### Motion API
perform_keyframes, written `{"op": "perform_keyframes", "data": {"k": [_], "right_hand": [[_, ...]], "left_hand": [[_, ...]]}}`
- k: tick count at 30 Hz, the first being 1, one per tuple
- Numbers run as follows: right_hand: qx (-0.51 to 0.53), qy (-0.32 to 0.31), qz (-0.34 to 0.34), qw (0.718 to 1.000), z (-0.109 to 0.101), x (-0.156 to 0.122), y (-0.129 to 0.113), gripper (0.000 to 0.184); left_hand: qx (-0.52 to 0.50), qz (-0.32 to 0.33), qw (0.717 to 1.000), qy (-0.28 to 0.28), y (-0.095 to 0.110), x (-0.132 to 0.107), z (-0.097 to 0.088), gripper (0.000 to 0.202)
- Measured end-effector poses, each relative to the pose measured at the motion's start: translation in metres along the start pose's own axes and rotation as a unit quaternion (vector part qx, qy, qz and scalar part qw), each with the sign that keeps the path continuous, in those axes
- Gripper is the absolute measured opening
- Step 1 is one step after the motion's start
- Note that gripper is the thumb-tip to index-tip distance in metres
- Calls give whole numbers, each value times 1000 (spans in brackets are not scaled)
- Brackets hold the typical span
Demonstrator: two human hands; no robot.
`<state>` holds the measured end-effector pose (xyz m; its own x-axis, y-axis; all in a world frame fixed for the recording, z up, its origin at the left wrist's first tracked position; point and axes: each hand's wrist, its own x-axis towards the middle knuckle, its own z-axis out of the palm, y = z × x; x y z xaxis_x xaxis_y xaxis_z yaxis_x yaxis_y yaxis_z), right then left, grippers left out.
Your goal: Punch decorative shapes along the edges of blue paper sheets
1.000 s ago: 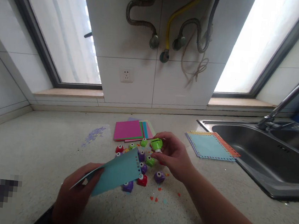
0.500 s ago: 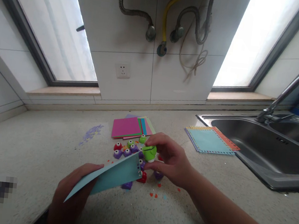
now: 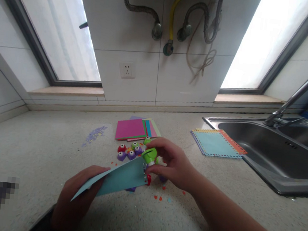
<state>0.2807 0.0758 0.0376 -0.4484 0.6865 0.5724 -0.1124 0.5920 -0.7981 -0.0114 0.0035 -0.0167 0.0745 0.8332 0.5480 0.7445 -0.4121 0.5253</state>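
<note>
My left hand [image 3: 80,192] grips a light blue sheet of paper [image 3: 122,178] by its left end, with the sheet bent and raised over the counter. Punched holes run along the sheet's right edge. Between the thumb and fingers of my right hand [image 3: 169,163] is a green craft hole punch [image 3: 149,156], its slot at the sheet's upper right corner. Behind the paper stand several more craft punches: a red punch [image 3: 122,148], a purple punch [image 3: 121,156] and a green punch [image 3: 134,146] among them. Some are partly hidden by the sheet and my right hand.
A stack of coloured paper [image 3: 130,129] lies at the back. Sheets with punched edges [image 3: 217,144] rest by the sink [image 3: 261,171], slightly over its rim. Purple paper bits [image 3: 94,135] are at the left; orange bits [image 3: 158,198] lie in front of my right hand.
The green punch has shifted slightly left and tilted, meeting the paper's upper right corner. My left hand and the sheet have moved slightly to the right and up.
</note>
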Motion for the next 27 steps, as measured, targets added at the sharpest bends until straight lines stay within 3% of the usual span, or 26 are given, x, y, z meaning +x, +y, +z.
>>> {"op": "perform_keyframes", "data": {"k": [3, 7, 14, 21, 27], "right_hand": [[23, -2, 55, 998, 2, 2, 1, 50], [58, -17, 141, 988, 2, 4, 5, 44], [73, -52, 250, 964, -3, 3, 10, 40], [47, -85, 312, 945, -3, 2, 9, 38], [47, -88, 331, 938, 2, 2, 10, 32]], "left_hand": [[-6, -17, 1000, -6, 7, 3, 0, 19], [-43, -96, 994, -23, 10, 5, 0, 26], [-205, -250, 945, -53, 7, 10, 3, 35], [-245, -310, 916, -64, 8, 15, 2, 44], [-249, -319, 912, -67, 8, 15, 3, 46]]}}
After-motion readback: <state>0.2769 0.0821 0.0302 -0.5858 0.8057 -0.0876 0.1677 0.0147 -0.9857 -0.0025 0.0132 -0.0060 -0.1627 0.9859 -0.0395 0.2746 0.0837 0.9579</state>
